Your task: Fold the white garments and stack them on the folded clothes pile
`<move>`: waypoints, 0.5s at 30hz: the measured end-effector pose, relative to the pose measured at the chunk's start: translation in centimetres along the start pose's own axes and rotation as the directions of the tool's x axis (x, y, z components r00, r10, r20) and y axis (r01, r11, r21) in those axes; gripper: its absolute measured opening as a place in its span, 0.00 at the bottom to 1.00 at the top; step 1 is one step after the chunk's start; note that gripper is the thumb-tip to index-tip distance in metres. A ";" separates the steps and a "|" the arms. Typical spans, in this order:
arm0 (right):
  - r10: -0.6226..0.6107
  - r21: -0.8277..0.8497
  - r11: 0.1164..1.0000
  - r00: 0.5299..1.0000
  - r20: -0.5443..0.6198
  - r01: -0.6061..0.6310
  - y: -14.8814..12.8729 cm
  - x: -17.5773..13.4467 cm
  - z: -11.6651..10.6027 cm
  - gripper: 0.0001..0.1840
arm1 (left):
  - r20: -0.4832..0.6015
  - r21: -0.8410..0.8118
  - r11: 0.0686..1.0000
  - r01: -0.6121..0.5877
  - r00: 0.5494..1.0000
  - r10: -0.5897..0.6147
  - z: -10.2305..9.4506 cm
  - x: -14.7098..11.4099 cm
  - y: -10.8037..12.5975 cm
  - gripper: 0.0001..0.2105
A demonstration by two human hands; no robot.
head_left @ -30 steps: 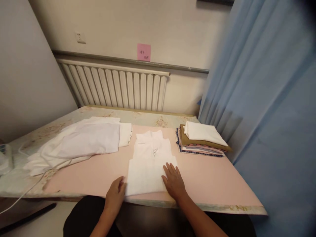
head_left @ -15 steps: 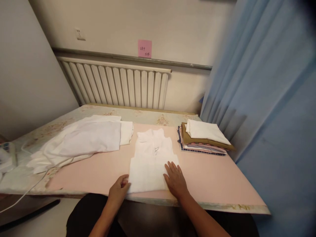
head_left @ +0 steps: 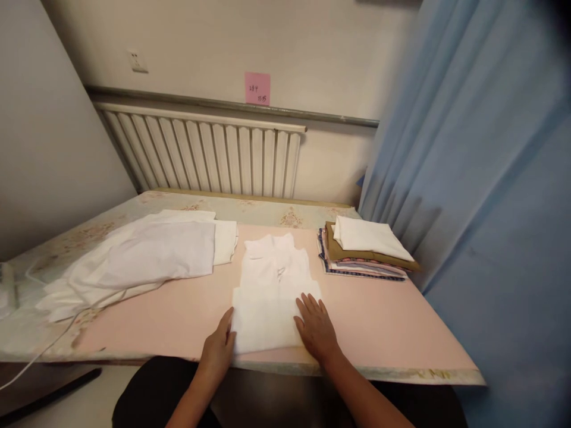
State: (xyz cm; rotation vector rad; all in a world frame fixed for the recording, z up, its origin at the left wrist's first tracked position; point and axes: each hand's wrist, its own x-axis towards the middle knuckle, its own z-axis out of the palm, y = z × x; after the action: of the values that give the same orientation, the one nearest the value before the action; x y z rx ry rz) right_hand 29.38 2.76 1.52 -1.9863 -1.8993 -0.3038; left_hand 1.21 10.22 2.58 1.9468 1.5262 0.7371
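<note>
A white, folded cloth garment (head_left: 267, 318) is lying flat between the two hands, close to the near edge of the counter (head_left: 254, 209), which is wearing a pale floral covering. Under the garment, a smooth pale-pink pad (head_left: 383, 327) is spreading out to both sides of the fingers. The right hand (head_left: 317, 330) is resting palm down on the garment's lower right part; its fingers are lying straight and slightly fanned on the cloth – released, gripping nothing. The left hand (head_left: 216, 352) is staying at the garment's lower left edge, its index finger and thumb touching the side; whether these fingers are pinching the cloth, I cannot tell. Ahead of both hands, the garment's narrower upper part is pointing away, with a small dark mark showing near its middle.

Beyond the right fingers, farther to the right, a neat stack is sitting on the pad: a white folded cloth (head_left: 372, 236) is topping an olive-brown folded fabric (head_left: 335, 252), with patterned layers showing below. To the left of the left fingers and farther off, a loose heap of white fabric (head_left: 165, 249) is sprawling – a thin pale cord (head_left: 47, 352) is trailing from it towards the near edge.
</note>
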 end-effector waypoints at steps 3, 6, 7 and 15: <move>0.002 0.005 1.000 1.000 0.012 -0.002 0.0 0.0 0.0 0.23 | -0.032 0.014 1.000 0.002 0.999 -0.001 0.4 0.2 -0.6 0.27; -0.001 0.004 1.000 1.000 -0.002 0.001 0.0 0.0 0.0 0.22 | -0.057 0.006 1.000 0.011 0.998 -0.010 0.9 0.3 -1.0 0.26; -0.002 0.003 1.000 1.000 -0.005 0.002 0.0 0.0 0.0 0.22 | -0.066 0.007 1.000 0.012 0.998 -0.011 1.0 0.3 -1.0 0.25; 0.004 0.006 1.000 1.000 -0.002 -0.004 0.0 0.0 0.1 0.22 | -0.193 0.229 0.970 -0.077 0.973 0.123 0.5 -0.2 0.6 0.23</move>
State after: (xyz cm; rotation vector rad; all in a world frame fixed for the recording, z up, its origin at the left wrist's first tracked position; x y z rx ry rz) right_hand 29.39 2.84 1.41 -1.9851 -1.8925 -0.2977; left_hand 1.87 9.83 2.66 2.1817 1.7042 0.8676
